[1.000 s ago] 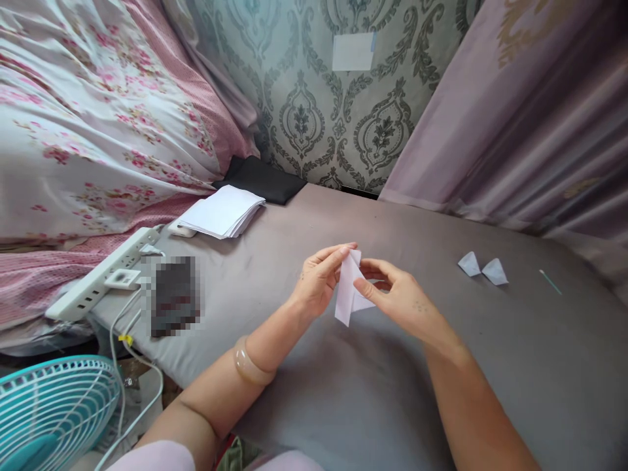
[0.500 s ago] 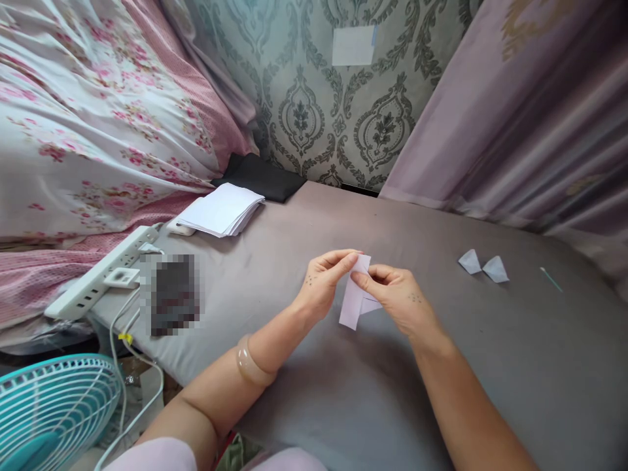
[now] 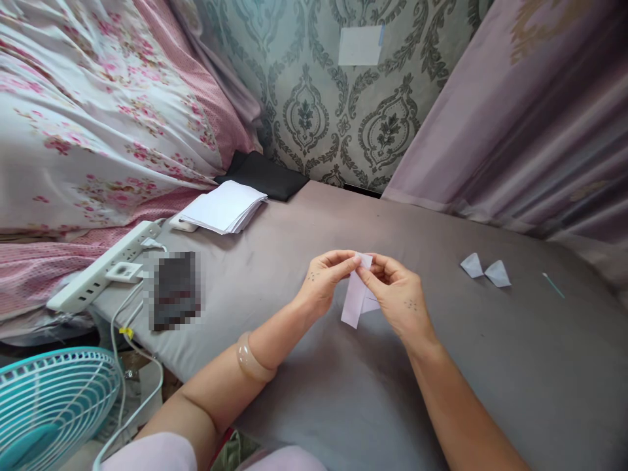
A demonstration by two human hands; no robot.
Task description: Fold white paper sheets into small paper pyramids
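A folded strip of pale pink paper (image 3: 352, 302) hangs at a slant over the grey-covered table, with a wider flap showing at its right. My left hand (image 3: 326, 278) pinches the strip's upper left edge between thumb and fingers. From the right, my right hand (image 3: 396, 291) grips the same paper near its top, its thumb tip close to the left thumb. Its other fingers are partly hidden behind the paper. To the right lie two small folded paper pieces (image 3: 472, 265), (image 3: 498, 274) side by side.
On the grey table cover (image 3: 304, 222) are a stack of white paper (image 3: 223, 208), a black folded item (image 3: 267, 175), a white power strip (image 3: 105, 268), a blurred dark object (image 3: 176, 291) and a thin green stick (image 3: 553, 285). A turquoise fan (image 3: 56, 405) stands lower left.
My right thumb has moved up along the paper, nearer the left thumb. Both hands keep hold of the strip. The whole view has shifted slightly.
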